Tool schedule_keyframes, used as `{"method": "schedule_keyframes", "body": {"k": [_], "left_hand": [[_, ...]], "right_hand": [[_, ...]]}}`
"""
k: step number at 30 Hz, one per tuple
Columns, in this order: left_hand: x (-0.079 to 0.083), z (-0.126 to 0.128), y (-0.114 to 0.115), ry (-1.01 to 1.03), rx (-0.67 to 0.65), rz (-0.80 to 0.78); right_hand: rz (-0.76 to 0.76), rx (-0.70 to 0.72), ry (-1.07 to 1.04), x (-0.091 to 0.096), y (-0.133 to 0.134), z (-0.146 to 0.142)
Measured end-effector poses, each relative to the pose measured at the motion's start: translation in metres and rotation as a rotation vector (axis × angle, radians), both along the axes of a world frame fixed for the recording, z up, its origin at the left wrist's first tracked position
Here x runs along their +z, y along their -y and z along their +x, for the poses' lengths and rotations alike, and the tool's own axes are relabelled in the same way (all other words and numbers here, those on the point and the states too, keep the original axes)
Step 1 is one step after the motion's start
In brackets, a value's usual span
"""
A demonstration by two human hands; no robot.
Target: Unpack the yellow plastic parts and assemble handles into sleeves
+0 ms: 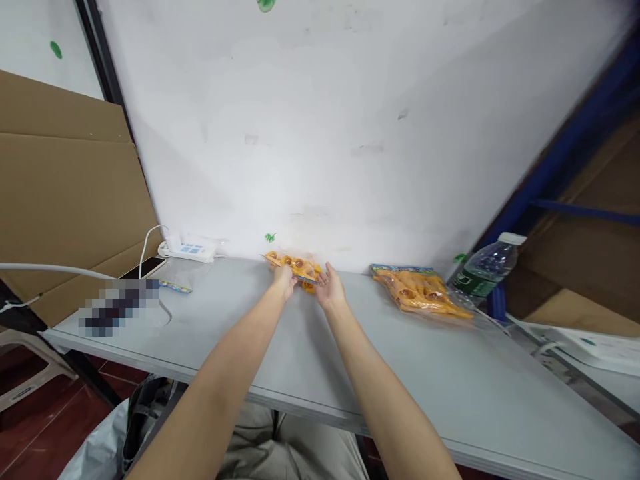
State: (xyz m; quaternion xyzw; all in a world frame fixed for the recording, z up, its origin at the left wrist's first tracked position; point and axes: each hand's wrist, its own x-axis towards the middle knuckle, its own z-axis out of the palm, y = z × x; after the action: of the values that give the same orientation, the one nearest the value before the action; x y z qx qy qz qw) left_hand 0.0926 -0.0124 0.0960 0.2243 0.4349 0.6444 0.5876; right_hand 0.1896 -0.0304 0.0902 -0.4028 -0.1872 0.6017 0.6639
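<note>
Both my arms reach across a grey table (380, 373) to its far edge by the white wall. My left hand (284, 279) is closed on a small clear packet of orange pieces (295, 264) lying against the wall. My right hand (329, 288) is beside the packet with its fingers apart and the palm turned up, touching or nearly touching the packet's right end. A second, larger packet of orange pieces (420, 291) lies on the table further right, apart from both hands.
A clear water bottle (485, 267) with a green label leans at the table's right end. At the far left are a white power strip (189, 249), a phone (143, 268) on a cable and a blurred patch. Cardboard stands left; blue shelving stands right.
</note>
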Motion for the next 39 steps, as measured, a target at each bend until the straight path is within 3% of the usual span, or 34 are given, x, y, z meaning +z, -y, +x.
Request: {"method": "schedule_keyframes", "body": {"k": [3,6,9,14,18,22,27,35,39], "left_hand": [[-0.001,0.010,0.004,0.005,-0.066,0.017],[0.000,0.004,0.006,-0.067,-0.202,0.010],[0.005,-0.017,0.005,-0.186,-0.233,-0.098],[0.012,-0.052,0.005,-0.539,-0.164,-0.189],[0.011,-0.066,0.006,-0.768,-0.208,-0.289],[0.012,-0.067,0.002,-0.737,-0.172,-0.205],[0.013,-0.058,-0.005,-0.724,-0.104,-0.075],[0.014,-0.050,-0.008,-0.780,-0.037,-0.033],[0.026,-0.046,-0.005,-0.664,0.032,-0.004]], "right_hand": [[-0.015,0.172,0.059,-0.006,0.012,0.004],[-0.079,0.276,0.099,-0.009,0.017,0.012],[-0.129,0.240,0.135,-0.007,0.015,0.017],[-0.064,0.128,0.178,0.001,0.009,0.015],[-0.057,0.149,0.268,0.005,0.003,0.010],[-0.072,0.081,0.293,0.013,-0.001,0.006],[0.093,-0.128,0.255,0.034,0.001,0.002],[0.147,-0.165,0.357,0.051,0.000,0.007],[0.337,-0.200,0.498,0.052,-0.002,0.007]]}}
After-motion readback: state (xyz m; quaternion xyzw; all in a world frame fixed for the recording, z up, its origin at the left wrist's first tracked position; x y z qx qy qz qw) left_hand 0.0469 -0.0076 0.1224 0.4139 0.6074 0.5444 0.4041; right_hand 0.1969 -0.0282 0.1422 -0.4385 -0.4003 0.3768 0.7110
